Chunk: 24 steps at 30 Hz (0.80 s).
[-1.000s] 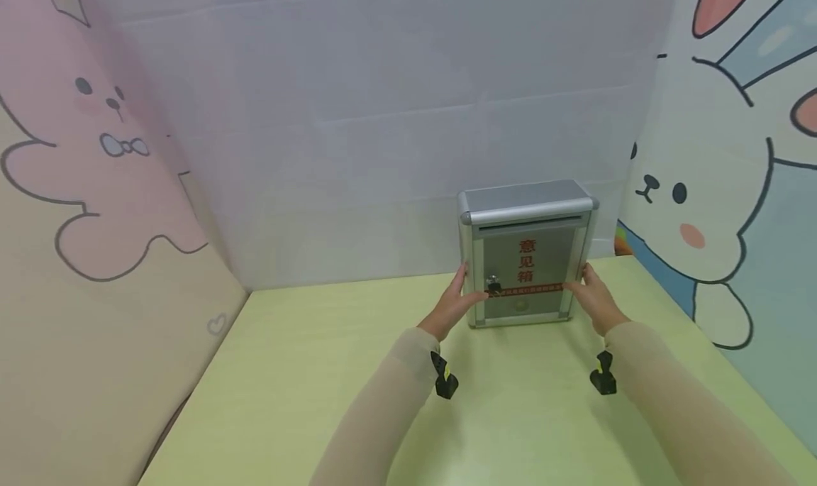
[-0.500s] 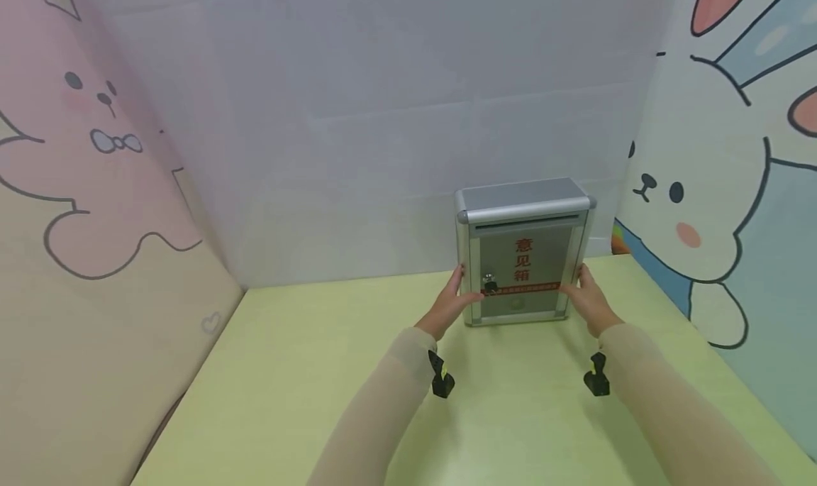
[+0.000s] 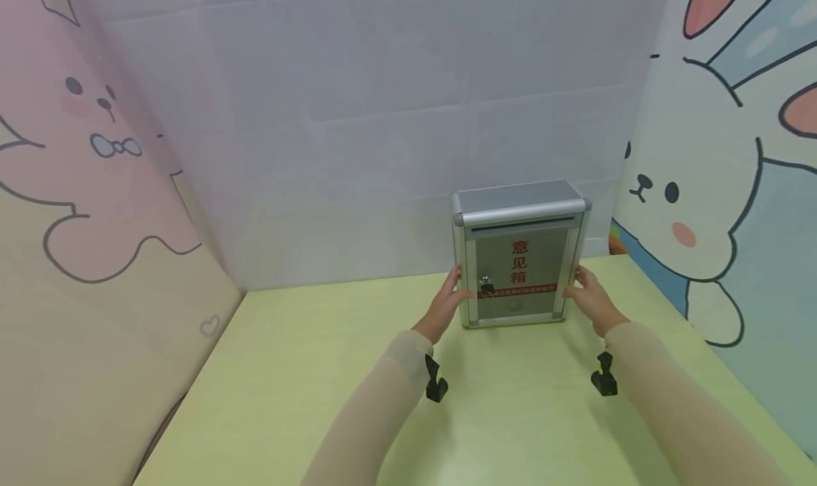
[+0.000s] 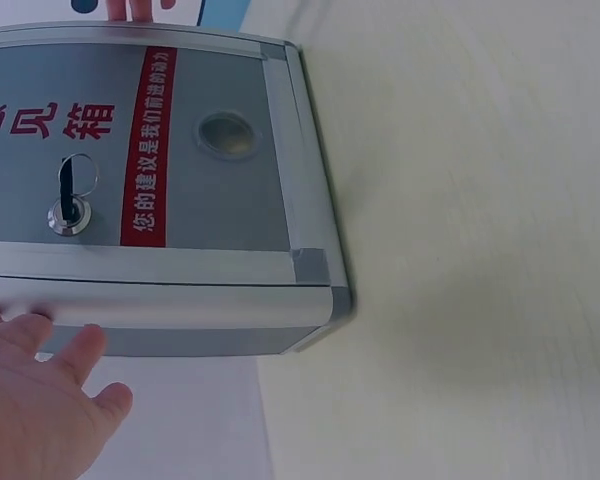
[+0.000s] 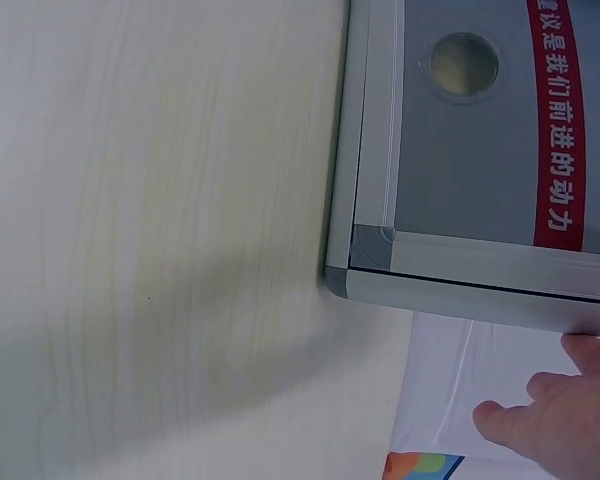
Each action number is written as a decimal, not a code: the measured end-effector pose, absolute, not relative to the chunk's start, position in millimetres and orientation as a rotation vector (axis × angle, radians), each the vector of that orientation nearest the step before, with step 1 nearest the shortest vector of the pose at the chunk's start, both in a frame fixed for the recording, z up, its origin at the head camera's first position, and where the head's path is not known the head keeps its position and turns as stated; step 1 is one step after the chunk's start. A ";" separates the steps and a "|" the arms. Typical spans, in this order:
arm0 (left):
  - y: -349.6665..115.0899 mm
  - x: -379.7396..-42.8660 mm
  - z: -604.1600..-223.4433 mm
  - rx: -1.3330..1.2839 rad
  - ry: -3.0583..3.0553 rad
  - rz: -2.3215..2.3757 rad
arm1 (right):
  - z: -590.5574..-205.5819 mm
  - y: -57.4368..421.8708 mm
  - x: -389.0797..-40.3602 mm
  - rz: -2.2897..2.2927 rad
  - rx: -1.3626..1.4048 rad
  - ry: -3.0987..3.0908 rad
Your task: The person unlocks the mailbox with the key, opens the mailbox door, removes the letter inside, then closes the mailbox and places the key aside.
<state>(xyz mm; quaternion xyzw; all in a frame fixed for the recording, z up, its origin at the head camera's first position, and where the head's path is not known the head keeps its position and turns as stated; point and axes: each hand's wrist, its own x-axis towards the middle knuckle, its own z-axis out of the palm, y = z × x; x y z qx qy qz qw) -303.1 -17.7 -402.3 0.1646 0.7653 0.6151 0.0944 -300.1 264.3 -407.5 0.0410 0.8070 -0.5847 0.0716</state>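
Observation:
A silver-grey metal suggestion box [image 3: 552, 259] with red characters, a red stripe and a top slot stands upright on the table near the back wall. A key with a ring sits in the lock [image 4: 70, 210] on its door, which is closed. My left hand [image 3: 440, 308] is at the box's left side, fingers extended along it; in the left wrist view its fingertips [image 4: 30, 328] lie at the side edge. Along the right side is my right hand [image 3: 596, 305], fingers loosely extended, and the right wrist view shows fingers [image 5: 585, 350] at that edge. Neither hand wraps round the box.
The pale yellow-green table [image 3: 319, 372] extends left and forward of the box. A white sheet [image 3: 345, 152] hangs behind it. Side panels with cartoon rabbits stand at left [image 3: 128, 209] and right [image 3: 708, 209].
Both thumbs, which overlapped the box's front, have drawn back to its side edges. The box stays on the same spot of the table; the head view has shifted slightly.

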 end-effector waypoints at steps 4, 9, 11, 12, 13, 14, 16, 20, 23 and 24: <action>-21.9 -298.1 -402.0 0.479 2.269 1.858 | -406.6 260.8 -297.9 -1.745 0.131 2.449; -23.1 -290.8 -396.5 0.468 2.313 1.880 | -403.0 255.7 -294.1 -1.728 0.141 2.491; -23.7 -289.5 -395.7 0.451 2.341 1.876 | -403.3 254.3 -292.7 -1.731 0.143 2.503; -24.4 -288.6 -394.6 0.440 2.346 1.876 | -403.5 253.5 -291.7 -1.734 0.143 2.508; -25.6 -288.0 -394.3 0.432 2.353 1.879 | -404.0 252.6 -290.9 -1.738 0.146 2.512; -27.1 -286.6 -393.5 0.419 2.355 1.884 | -404.8 251.8 -290.2 -1.738 0.149 2.519; -30.6 -288.3 -398.5 0.386 2.356 1.902 | -406.5 249.7 -288.3 -1.730 0.145 2.541; -39.6 -282.2 -399.4 0.334 2.352 1.933 | -409.2 243.4 -282.0 -1.694 0.141 2.609; -45.3 -277.0 -400.1 0.333 2.365 1.941 | -412.8 239.5 -277.7 -1.689 0.139 2.658; -47.0 -275.1 -399.8 0.337 2.373 1.937 | -414.1 238.5 -276.4 -1.696 0.132 2.668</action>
